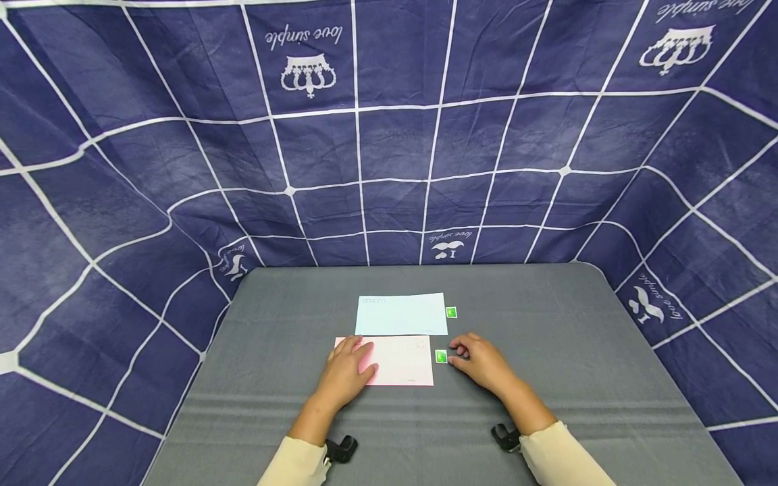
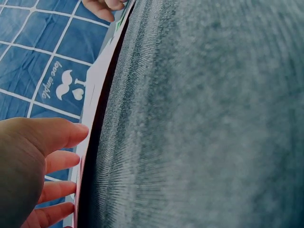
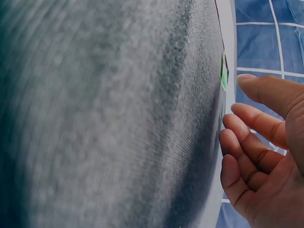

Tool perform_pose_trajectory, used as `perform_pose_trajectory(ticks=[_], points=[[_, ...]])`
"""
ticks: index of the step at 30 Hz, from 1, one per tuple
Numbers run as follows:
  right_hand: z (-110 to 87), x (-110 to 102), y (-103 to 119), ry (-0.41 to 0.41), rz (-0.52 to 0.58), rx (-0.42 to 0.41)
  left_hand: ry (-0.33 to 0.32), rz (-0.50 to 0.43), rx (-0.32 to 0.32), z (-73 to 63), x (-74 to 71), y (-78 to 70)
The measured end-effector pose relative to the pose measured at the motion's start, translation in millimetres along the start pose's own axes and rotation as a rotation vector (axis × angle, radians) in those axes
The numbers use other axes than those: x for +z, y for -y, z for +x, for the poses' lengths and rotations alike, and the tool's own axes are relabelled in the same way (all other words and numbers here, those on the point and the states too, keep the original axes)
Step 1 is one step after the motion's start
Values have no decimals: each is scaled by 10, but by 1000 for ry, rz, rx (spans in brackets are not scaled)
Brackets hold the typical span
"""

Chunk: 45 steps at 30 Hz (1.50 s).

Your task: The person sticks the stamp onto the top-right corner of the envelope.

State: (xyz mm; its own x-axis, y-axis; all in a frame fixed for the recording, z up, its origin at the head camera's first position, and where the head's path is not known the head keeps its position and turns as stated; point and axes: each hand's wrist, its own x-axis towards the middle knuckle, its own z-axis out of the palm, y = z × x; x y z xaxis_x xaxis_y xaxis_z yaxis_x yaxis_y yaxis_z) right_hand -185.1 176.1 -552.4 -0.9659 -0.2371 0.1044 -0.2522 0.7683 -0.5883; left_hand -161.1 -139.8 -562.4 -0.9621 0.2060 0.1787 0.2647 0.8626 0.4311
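A pink envelope (image 1: pixel 401 361) lies flat on the grey table, and my left hand (image 1: pixel 348 368) rests on its left end with fingers spread. In the left wrist view the fingertips of my left hand (image 2: pixel 42 166) meet the envelope's surface. Just right of the envelope sits a small green stamp (image 1: pixel 441 356) with a white border. My right hand (image 1: pixel 480 362) is beside that stamp, thumb and index finger apart and the other fingers loosely bent, holding nothing. In the right wrist view the green stamp (image 3: pixel 224 71) shows near the thumb tip.
A pale blue envelope (image 1: pixel 401 314) lies behind the pink one, with a second green stamp (image 1: pixel 452 312) at its right edge. The grey cloth-covered table (image 1: pixel 273 304) is bordered at the back and sides by a blue curtain (image 1: pixel 395 148) with white grid lines.
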Motion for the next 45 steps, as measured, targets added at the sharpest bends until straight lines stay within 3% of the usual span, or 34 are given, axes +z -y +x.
perform_pose_trajectory(ticks=[20, 45], points=[[58, 81, 68, -8, -46, 20, 17, 28, -13, -19, 48, 6], [137, 109, 66, 16, -51, -15, 16, 4, -10, -31, 60, 6]])
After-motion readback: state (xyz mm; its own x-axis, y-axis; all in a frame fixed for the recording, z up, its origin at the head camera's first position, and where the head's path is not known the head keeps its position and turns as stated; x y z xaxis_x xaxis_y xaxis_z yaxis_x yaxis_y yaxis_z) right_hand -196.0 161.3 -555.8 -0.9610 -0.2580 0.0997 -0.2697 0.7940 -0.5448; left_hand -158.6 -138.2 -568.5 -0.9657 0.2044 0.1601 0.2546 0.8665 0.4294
